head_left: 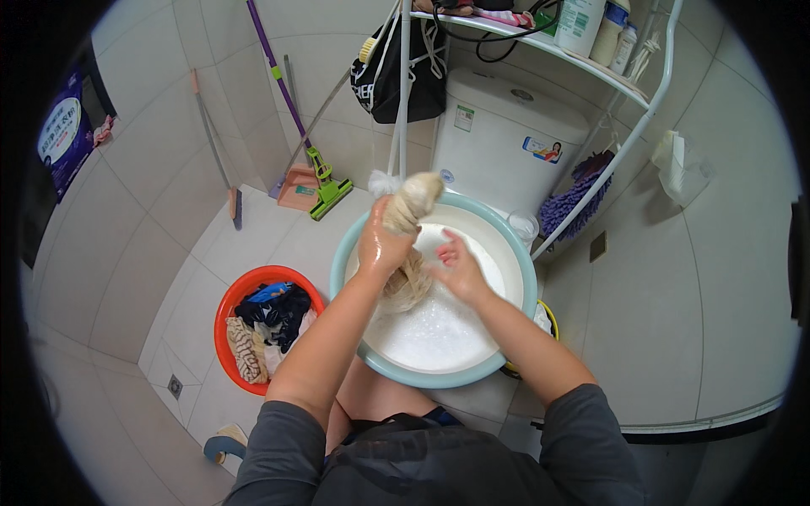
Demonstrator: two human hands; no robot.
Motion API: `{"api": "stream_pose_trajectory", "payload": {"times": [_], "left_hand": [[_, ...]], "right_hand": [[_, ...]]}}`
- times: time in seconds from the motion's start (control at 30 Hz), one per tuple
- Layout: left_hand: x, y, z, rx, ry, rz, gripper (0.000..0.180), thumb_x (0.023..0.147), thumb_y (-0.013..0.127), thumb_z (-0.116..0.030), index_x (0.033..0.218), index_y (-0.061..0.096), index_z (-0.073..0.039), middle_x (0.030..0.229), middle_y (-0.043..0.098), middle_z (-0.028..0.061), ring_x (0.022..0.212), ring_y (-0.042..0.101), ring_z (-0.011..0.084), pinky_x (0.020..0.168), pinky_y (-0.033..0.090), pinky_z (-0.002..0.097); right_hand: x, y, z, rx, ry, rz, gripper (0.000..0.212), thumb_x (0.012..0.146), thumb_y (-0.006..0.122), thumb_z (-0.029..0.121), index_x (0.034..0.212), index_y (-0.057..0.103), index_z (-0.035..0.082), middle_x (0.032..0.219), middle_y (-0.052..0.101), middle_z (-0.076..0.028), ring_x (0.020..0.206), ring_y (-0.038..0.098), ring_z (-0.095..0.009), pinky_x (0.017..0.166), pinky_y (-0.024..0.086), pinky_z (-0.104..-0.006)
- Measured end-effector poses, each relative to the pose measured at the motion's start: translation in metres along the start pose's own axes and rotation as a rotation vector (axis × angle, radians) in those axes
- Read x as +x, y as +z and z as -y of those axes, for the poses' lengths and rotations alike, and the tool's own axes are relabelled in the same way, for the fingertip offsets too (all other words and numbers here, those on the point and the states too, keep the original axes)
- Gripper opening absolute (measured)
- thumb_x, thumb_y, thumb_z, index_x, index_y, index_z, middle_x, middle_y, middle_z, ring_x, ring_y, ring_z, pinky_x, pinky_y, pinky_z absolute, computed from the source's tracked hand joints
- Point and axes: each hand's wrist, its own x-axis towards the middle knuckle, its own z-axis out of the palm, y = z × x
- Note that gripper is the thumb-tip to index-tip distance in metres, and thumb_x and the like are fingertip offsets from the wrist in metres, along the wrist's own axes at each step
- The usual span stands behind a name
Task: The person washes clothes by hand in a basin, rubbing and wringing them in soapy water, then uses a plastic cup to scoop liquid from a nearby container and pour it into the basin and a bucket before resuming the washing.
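A wet beige cloth point(411, 205) is bunched in my left hand point(381, 246), fingers wrapped round its middle. Its upper end sticks up past my fist, slightly smeared by motion. The lower part hangs into a large basin point(527, 278) with a pale blue rim, full of white foamy water point(434, 337). My right hand point(458, 268) is above the foam to the right of the cloth, wet, its fingers loosely bent and apart, with nothing in them. What kind of garment the cloth is cannot be made out.
A red-orange tub point(221, 337) of mixed clothes point(278, 312) stands left of the basin. Behind are a toilet tank point(498, 126) and a white rack point(557, 51) with bottles. A green sponge mop point(329, 194), a dustpan point(298, 187) and a brush point(234, 207) lean at the wall.
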Motion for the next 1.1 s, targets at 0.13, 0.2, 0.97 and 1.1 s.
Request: {"api": "stream_pose_trajectory", "payload": {"times": [0.13, 0.2, 0.97, 1.1], "left_hand": [[0.005, 0.002, 0.004, -0.571, -0.157, -0.130, 0.056, 0.068, 0.071, -0.003, 0.115, 0.042, -0.005, 0.095, 0.054, 0.0062, 0.083, 0.053, 0.0163, 0.073, 0.045, 0.0291], [0.000, 0.004, -0.002, -0.832, -0.238, -0.163, 0.054, 0.070, 0.070, -0.003, 0.115, 0.041, -0.005, 0.094, 0.054, 0.0061, 0.082, 0.053, 0.0167, 0.071, 0.045, 0.0299], [-0.018, -0.015, 0.008, -0.382, -0.001, 0.520, 0.064, 0.058, 0.070, -0.004, 0.117, 0.045, -0.006, 0.111, 0.051, 0.0033, 0.103, 0.050, 0.0154, 0.093, 0.037, 0.0300], [-0.018, -0.015, 0.010, -0.526, -0.098, 0.387, 0.059, 0.062, 0.067, -0.001, 0.116, 0.043, -0.006, 0.111, 0.052, 0.0050, 0.102, 0.051, 0.0152, 0.090, 0.040, 0.0284]], "right_hand": [[-0.017, 0.040, 0.019, -0.357, -0.334, -0.065, 0.089, 0.061, 0.078, 0.017, 0.132, 0.027, 0.001, 0.123, 0.040, -0.024, 0.114, 0.043, -0.036, 0.097, 0.036, -0.0385], [-0.013, 0.045, 0.021, -0.323, -0.335, -0.135, 0.090, 0.061, 0.078, 0.015, 0.133, 0.025, 0.003, 0.128, 0.038, -0.023, 0.117, 0.041, -0.036, 0.098, 0.035, -0.0384], [0.040, -0.001, 0.023, -0.985, -0.189, 0.502, 0.046, 0.072, 0.063, 0.042, 0.108, 0.060, 0.014, 0.110, 0.059, -0.011, 0.099, 0.056, -0.026, 0.084, 0.046, -0.0352], [0.035, -0.009, 0.047, -0.835, -0.128, 0.447, 0.042, 0.070, 0.066, 0.028, 0.108, 0.059, 0.013, 0.111, 0.057, -0.013, 0.100, 0.056, -0.028, 0.083, 0.046, -0.0351]]}}
